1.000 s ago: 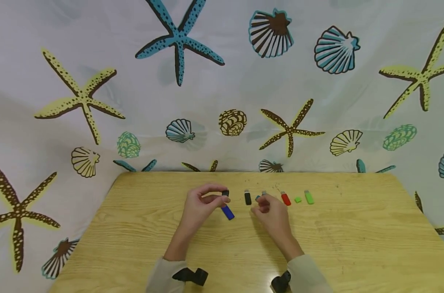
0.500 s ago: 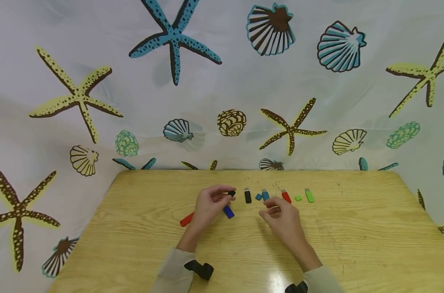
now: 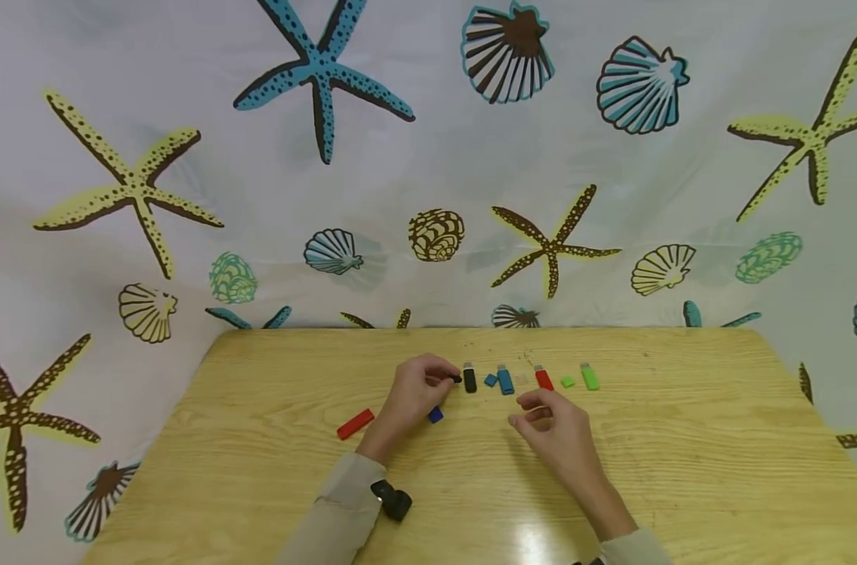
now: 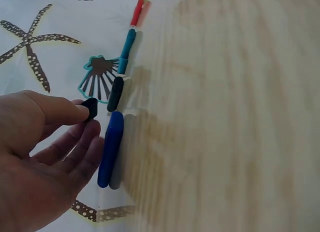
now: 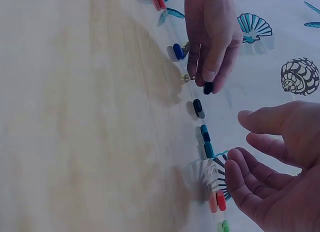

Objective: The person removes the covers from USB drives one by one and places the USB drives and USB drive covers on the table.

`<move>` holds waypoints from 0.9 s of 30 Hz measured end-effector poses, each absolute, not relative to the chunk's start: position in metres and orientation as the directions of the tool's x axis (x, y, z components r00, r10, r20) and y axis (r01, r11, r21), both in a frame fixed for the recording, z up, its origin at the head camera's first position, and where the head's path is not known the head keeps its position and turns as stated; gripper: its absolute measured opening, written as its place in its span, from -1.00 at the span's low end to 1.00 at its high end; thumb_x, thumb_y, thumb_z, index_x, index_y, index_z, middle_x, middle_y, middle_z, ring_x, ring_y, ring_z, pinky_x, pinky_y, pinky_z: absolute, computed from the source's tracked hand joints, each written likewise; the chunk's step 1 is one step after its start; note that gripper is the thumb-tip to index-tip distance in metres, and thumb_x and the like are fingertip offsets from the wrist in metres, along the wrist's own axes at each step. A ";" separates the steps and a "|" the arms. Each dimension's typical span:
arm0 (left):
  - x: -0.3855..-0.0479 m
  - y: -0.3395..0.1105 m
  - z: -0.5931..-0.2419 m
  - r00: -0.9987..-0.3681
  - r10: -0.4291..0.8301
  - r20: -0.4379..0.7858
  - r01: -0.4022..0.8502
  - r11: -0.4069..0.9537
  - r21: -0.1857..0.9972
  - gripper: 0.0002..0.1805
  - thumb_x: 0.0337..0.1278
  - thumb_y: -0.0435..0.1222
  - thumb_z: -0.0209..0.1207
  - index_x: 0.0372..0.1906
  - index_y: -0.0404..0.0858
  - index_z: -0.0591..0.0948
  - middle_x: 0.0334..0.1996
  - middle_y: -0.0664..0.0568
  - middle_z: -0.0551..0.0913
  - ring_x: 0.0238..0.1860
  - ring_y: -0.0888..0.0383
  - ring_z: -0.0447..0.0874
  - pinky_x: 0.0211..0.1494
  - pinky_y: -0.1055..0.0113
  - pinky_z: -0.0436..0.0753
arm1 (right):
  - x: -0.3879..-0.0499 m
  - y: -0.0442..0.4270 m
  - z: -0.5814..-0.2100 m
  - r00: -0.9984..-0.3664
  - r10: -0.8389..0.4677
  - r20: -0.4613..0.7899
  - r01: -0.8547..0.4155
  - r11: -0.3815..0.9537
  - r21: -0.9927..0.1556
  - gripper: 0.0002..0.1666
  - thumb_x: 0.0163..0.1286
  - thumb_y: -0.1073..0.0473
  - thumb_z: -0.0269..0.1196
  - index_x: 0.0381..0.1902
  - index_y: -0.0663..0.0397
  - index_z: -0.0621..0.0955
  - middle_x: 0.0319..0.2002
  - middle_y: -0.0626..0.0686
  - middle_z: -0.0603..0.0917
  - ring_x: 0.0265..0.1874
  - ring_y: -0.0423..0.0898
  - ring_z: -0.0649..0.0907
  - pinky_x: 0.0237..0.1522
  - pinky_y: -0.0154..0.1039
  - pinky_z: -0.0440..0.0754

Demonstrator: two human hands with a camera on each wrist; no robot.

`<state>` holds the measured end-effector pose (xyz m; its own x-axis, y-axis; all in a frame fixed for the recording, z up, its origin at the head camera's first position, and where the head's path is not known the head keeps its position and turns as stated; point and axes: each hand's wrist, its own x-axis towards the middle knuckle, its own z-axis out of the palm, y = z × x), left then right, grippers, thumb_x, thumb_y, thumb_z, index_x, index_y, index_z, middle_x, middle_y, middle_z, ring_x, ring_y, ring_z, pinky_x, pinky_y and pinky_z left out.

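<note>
My left hand pinches a small black USB stick cap between thumb and fingertips, just left of a black USB stick on the table. Partly behind that hand lies a dark blue USB stick. To the right of the black stick are a small blue cap and a blue USB stick. My right hand hovers in front of the blue stick and a red USB stick, fingers loosely bent, nothing between them.
A green cap and a green USB stick end the row on the right. A closed-looking red stick lies left of my left forearm. The wooden table meets a shell-patterned cloth behind.
My left hand has moved right with the black cap, close to the black stick, uncovering the left red stick. My right hand has drawn back from the blue cap, which now lies on the table.
</note>
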<state>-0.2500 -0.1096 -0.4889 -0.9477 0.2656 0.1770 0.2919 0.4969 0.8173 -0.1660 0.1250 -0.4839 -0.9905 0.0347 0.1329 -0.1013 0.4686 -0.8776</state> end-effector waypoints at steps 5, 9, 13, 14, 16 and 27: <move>-0.251 -0.114 -0.491 -0.947 0.273 0.169 0.301 0.572 0.763 -0.83 0.24 -0.55 0.29 -0.16 -0.31 0.77 -0.19 -0.06 0.77 -0.17 0.04 0.74 -0.07 0.15 0.77 | -0.158 0.120 -0.486 -0.992 0.017 0.124 -0.103 0.445 -0.890 -0.72 0.24 0.30 0.51 -0.09 0.19 0.71 -0.14 0.12 0.75 -0.24 -0.08 0.73 -0.21 -0.34 0.75; -0.251 -0.117 -0.491 -0.947 0.277 0.164 0.306 0.615 0.727 -0.83 0.22 -0.57 0.30 -0.18 -0.30 0.78 -0.21 -0.05 0.78 -0.15 0.05 0.74 -0.05 0.14 0.76 | -0.153 0.112 -0.483 -0.992 -0.006 0.129 -0.120 0.410 -0.904 -0.71 0.24 0.31 0.51 -0.08 0.18 0.71 -0.14 0.11 0.75 -0.24 -0.10 0.73 -0.21 -0.33 0.75; -0.250 -0.120 -0.490 -0.947 0.274 0.169 0.308 0.617 0.724 -0.83 0.22 -0.56 0.31 -0.18 -0.30 0.78 -0.21 -0.04 0.78 -0.14 0.04 0.74 -0.04 0.13 0.76 | -0.147 0.103 -0.476 -0.990 -0.035 0.134 -0.137 0.394 -0.909 -0.71 0.24 0.30 0.51 -0.08 0.12 0.72 -0.13 0.11 0.75 -0.24 -0.12 0.73 -0.22 -0.33 0.75; -0.249 -0.122 -0.490 -0.950 0.268 0.162 0.298 0.612 0.732 -0.83 0.22 -0.56 0.30 -0.17 -0.30 0.78 -0.20 -0.03 0.77 -0.13 0.04 0.74 -0.02 0.13 0.75 | -0.146 0.100 -0.475 -0.990 -0.043 0.136 -0.142 0.392 -0.909 -0.71 0.24 0.29 0.51 -0.09 0.10 0.72 -0.13 0.11 0.74 -0.24 -0.12 0.73 -0.22 -0.32 0.75; -0.248 -0.125 -0.491 -0.953 0.256 0.161 0.287 0.598 0.748 -0.83 0.23 -0.54 0.30 -0.15 -0.30 0.78 -0.18 -0.03 0.77 -0.12 0.04 0.74 -0.01 0.11 0.75 | -0.144 0.095 -0.472 -0.988 -0.058 0.146 -0.157 0.395 -0.905 -0.72 0.25 0.28 0.51 -0.10 0.06 0.72 -0.14 0.11 0.74 -0.24 -0.12 0.73 -0.22 -0.32 0.75; -0.225 -0.139 -0.485 -0.966 0.167 0.196 0.255 0.521 0.815 -0.83 0.31 -0.48 0.30 -0.06 -0.29 0.76 -0.03 -0.03 0.73 0.00 -0.03 0.68 0.13 -0.04 0.68 | -0.156 0.070 -0.478 -0.972 -0.146 0.185 -0.230 0.423 -0.876 -0.68 0.27 0.26 0.50 -0.03 0.10 0.70 -0.18 0.14 0.71 -0.24 -0.07 0.70 -0.21 -0.30 0.75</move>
<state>-0.2251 -0.1393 -0.4854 -0.9663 0.1670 0.1961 0.2553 0.5206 0.8147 -0.1563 0.0702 -0.4780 -0.9718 -0.1458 0.1852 -0.2305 0.4232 -0.8762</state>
